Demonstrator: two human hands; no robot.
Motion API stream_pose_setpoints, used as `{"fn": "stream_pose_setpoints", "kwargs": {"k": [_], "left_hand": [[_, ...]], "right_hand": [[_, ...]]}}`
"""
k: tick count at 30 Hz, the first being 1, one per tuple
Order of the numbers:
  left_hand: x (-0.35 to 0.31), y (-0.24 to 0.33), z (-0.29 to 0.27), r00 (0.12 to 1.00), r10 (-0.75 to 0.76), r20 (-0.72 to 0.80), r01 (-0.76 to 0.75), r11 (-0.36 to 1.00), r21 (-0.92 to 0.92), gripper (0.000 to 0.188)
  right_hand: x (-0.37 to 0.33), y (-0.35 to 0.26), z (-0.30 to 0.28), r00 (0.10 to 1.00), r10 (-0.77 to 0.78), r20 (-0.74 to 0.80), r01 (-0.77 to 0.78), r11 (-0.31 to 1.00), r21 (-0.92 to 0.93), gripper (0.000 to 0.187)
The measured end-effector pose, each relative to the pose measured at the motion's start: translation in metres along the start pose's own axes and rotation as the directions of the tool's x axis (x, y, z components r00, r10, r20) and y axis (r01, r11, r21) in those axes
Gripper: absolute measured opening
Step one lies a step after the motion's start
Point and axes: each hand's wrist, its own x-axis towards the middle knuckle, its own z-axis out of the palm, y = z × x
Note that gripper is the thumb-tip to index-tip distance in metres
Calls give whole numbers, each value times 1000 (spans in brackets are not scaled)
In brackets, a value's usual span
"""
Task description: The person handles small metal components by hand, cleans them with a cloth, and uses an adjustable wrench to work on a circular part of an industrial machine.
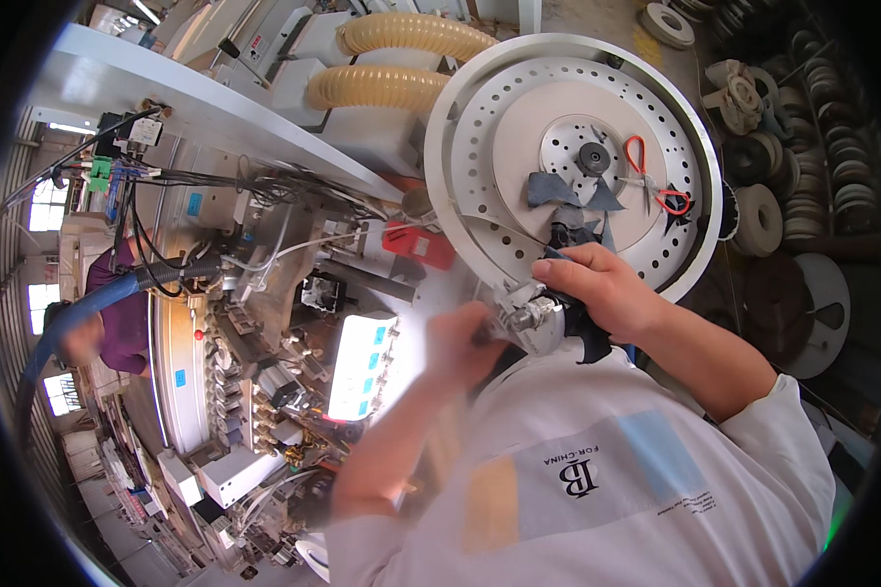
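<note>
My right hand is closed, pinching a dark strip of cloth that hangs below its fingers. Smeared by motion, my left hand is beside a shiny metal fitting between my two hands; whether it grips anything does not show. Just beyond the right hand is a large white reel with a perforated disc, holding a roll of pale tape. Several grey-blue and black cloth scraps lie on it around a dark hub. Scissors with orange-red handles rest on its right part.
Ribbed yellow hoses run past the reel's left. A machine with cables, a lit white panel and a red box fills the left. A person in purple is farther left. Stacked tape rolls stand on the right.
</note>
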Motion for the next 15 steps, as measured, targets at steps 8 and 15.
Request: {"fn": "stream_pose_setpoints", "kwargs": {"k": [8, 15], "left_hand": [[-23, 29, 29, 974, -227, 2, 220, 944, -247, 15], [-31, -1, 30, 940, 139, -312, -161, 986, -45, 25]], "right_hand": [[-15, 14, 12, 995, 72, -73, -51, 963, 263, 32], [-35, 32, 32, 976, 216, -12, -199, 918, 342, 29]]}}
